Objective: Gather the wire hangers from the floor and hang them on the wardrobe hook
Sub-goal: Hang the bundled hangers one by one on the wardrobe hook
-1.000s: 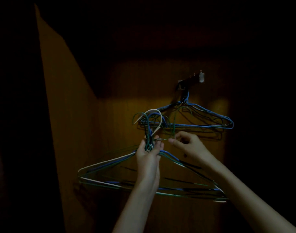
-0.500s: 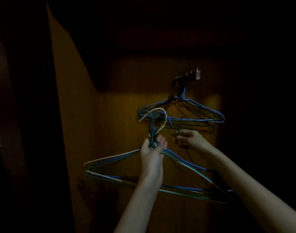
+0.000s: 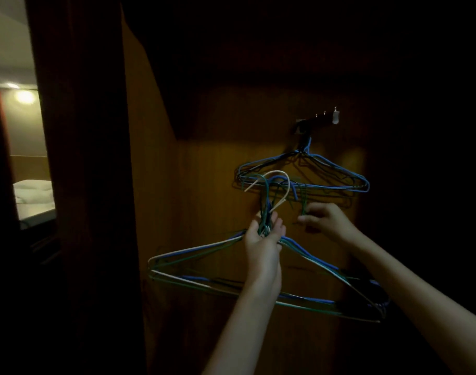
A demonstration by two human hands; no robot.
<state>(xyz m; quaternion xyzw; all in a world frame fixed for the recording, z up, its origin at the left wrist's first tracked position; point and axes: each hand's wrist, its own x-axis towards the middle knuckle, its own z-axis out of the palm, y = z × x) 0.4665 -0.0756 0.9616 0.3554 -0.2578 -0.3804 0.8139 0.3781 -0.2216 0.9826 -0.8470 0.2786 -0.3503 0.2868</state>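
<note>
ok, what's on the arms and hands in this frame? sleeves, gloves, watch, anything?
Nothing worn that shows. Both forearms are bare up to the frame edge, no sleeves in view. The left hand and right hand are bare: no gloves, and no watch, band or ring that I can make out. The light is dim, so small items on the fingers could be missed.

Dim brown wood-grain wardrobe back panel (image 3: 231,163), lit in a warm patch, top in shadow. Angled brown wooden side panel (image 3: 142,147) at its left edge. Dark reddish-brown vertical door panel (image 3: 77,158) further left. Beyond it, pale room wall (image 3: 7,36), round glowing lamp (image 3: 24,96), white folded bedding (image 3: 32,192).
</note>
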